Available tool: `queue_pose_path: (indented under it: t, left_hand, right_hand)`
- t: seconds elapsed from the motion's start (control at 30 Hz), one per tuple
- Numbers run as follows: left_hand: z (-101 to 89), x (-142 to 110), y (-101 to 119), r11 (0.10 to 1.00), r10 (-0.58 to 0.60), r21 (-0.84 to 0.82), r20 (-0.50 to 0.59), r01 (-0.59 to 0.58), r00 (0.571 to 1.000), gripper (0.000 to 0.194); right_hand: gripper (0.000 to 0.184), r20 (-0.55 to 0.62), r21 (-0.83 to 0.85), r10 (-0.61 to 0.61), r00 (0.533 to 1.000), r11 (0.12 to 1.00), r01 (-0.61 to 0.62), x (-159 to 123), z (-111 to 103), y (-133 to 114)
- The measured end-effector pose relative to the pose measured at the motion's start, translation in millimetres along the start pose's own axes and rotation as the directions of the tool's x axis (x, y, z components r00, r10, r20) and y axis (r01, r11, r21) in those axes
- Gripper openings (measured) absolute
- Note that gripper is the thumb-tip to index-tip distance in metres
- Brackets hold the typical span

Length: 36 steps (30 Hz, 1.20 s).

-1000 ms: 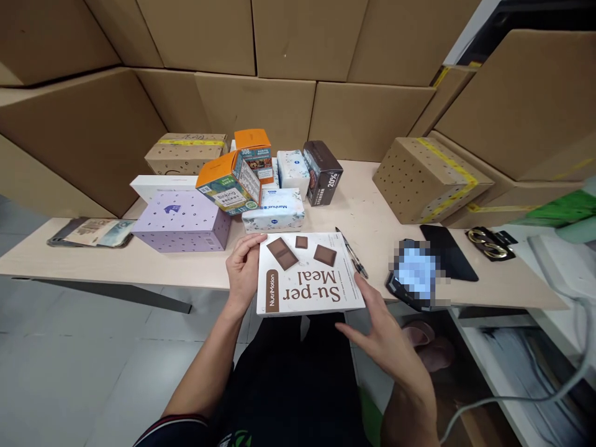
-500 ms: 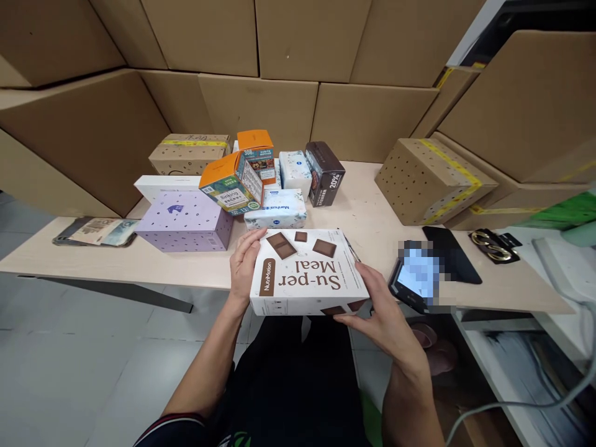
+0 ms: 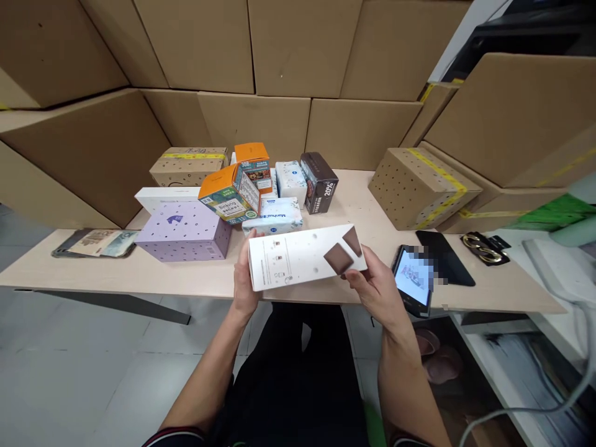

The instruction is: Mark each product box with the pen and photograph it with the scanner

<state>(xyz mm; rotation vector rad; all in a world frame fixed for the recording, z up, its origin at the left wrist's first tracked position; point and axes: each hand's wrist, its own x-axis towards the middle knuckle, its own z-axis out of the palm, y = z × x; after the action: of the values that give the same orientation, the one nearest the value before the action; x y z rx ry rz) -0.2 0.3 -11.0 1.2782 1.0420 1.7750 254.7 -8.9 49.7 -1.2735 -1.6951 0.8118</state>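
Both hands hold a white meal box [image 3: 305, 257] above the table's front edge, its narrow side turned up to me with small printed diagrams and brown chocolate squares. My left hand [image 3: 245, 276] grips the left end, with most of its fingers hidden behind the box. At the right end my right hand [image 3: 375, 285] is closed on the box, thumb on the near side. Just beyond it lies a Manhua tissue pack [image 3: 279, 215], and an orange Binking box [image 3: 230, 195] leans beside that pack.
A purple box [image 3: 184, 230] and banknotes [image 3: 100, 241] lie at left. Behind are a patterned carton [image 3: 189, 164], an upright tissue pack [image 3: 291, 181] and a dark brown box [image 3: 319, 183]. At right sit a taped carton [image 3: 421, 189], a lit handheld device [image 3: 412, 279] and a black pad [image 3: 447, 257].
The meal box has been tilted in my hands: its lettered large face has turned out of view and its narrow side now faces me. My view has shifted slightly.
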Motion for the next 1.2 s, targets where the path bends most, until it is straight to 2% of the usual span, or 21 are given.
queue_pose_path:
  t: [0.07, 0.17, 0.23, 0.33, 0.37, 0.43, 0.47, 0.53, 0.63, 0.7, 0.77, 0.8, 0.87, 0.9, 1.0, 1.07, 1.13, 1.2]
  left_hand:
    - [-0.8, -3.8, -1.4, 0.995, 0.041, -0.091, 0.041, -0.037, 0.998, 0.086]
    - [-3.3, -2.6, -1.2, 0.994, 0.067, 0.086, 0.047, -0.071, 0.997, 0.091]
    - [-4.0, 1.9, 0.2, 0.981, 0.037, 0.190, 0.040, -0.043, 0.999, 0.083]
    - [-3.6, 8.2, 1.4, 0.981, 0.012, 0.192, 0.053, -0.022, 0.999, 0.075]
    - [-3.5, 9.3, 1.3, 0.982, 0.011, 0.189, 0.059, -0.022, 0.998, 0.074]
    - [-3.9, 9.9, 0.5, 0.982, 0.012, 0.189, 0.057, -0.022, 0.998, 0.074]
    - [-4.3, 9.6, 0.1, 0.982, 0.009, 0.189, 0.054, -0.019, 0.999, 0.074]
    - [-5.2, 8.7, -0.5, 0.982, -0.001, 0.191, 0.054, -0.009, 0.999, 0.076]
    - [-6.1, 7.8, -0.2, 0.980, -0.008, 0.199, 0.078, -0.008, 0.997, 0.081]
    - [-6.3, 7.8, 0.0, 0.979, -0.007, 0.201, 0.097, -0.012, 0.995, 0.085]
    - [-6.3, 7.8, -0.3, 0.978, -0.003, 0.206, 0.110, -0.020, 0.994, 0.087]
    - [-6.3, 7.7, -0.6, 0.978, 0.001, 0.208, 0.116, -0.025, 0.993, 0.088]
    - [-6.2, 7.6, -1.2, 0.977, 0.006, 0.210, 0.120, -0.032, 0.993, 0.089]
    - [-6.1, 7.5, -1.4, 0.978, 0.006, 0.208, 0.121, -0.032, 0.993, 0.089]
    - [-5.7, 7.2, -1.7, 0.979, 0.003, 0.203, 0.123, -0.028, 0.992, 0.087]
    - [-5.6, 7.2, -1.9, 0.979, 0.009, 0.203, 0.124, -0.034, 0.992, 0.087]
    - [-5.9, 7.1, -2.6, 0.978, 0.014, 0.205, 0.122, -0.039, 0.992, 0.088]
    - [-6.2, 7.1, -3.5, 0.978, 0.012, 0.206, 0.120, -0.037, 0.993, 0.089]
  right_hand:
    - [0.066, -0.013, -0.036, -0.007, 1.000, 0.999, 0.006, 4.8, 4.0, -4.0]
    - [0.065, -0.017, -0.029, -0.008, 1.000, 1.000, 0.008, 10.7, 4.1, 1.5]
    - [0.065, -0.110, -0.059, 0.014, 0.994, 0.998, -0.021, 15.6, 0.1, 11.1]
    - [0.057, -0.281, -0.323, 0.057, 0.958, 0.934, -0.150, 23.6, -5.5, 25.7]
    - [0.054, -0.274, -0.430, 0.086, 0.958, 0.880, -0.202, 25.7, -5.7, 29.1]
    - [0.050, -0.179, -0.575, 0.172, 0.969, 0.781, -0.245, 28.3, -2.4, 32.8]
    - [0.045, -0.129, -0.603, 0.202, 0.971, 0.761, -0.239, 29.0, 0.7, 33.6]
    - [0.036, -0.066, -0.598, 0.206, 0.976, 0.775, -0.204, 29.8, 7.5, 34.7]
    - [0.033, -0.053, -0.537, 0.168, 0.984, 0.826, -0.170, 31.6, 11.7, 39.0]
    - [0.035, -0.122, -0.432, 0.150, 0.981, 0.882, -0.189, 33.1, 8.0, 43.1]
    - [0.034, -0.261, -0.127, 0.146, 0.954, 0.975, -0.184, 34.3, 0.5, 44.3]
    - [0.032, -0.320, 0.081, 0.147, 0.936, 0.989, -0.128, 34.8, -3.7, 42.6]
    - [0.025, -0.382, 0.428, 0.118, 0.917, 0.902, 0.063, 35.4, -11.5, 33.0]
    - [0.024, -0.401, 0.506, 0.071, 0.913, 0.849, 0.156, 35.8, -14.5, 25.3]
    - [0.029, -0.488, 0.520, -0.066, 0.871, 0.779, 0.350, 38.3, -17.9, -4.0]
    - [0.020, -0.534, 0.497, -0.118, 0.837, 0.757, 0.424, 41.3, -16.3, -23.7]
    - [0.013, -0.519, 0.497, -0.155, 0.841, 0.745, 0.444, 45.4, -13.4, -39.8]
    - [0.021, -0.447, 0.486, -0.187, 0.875, 0.770, 0.413, 51.0, -10.6, -51.4]
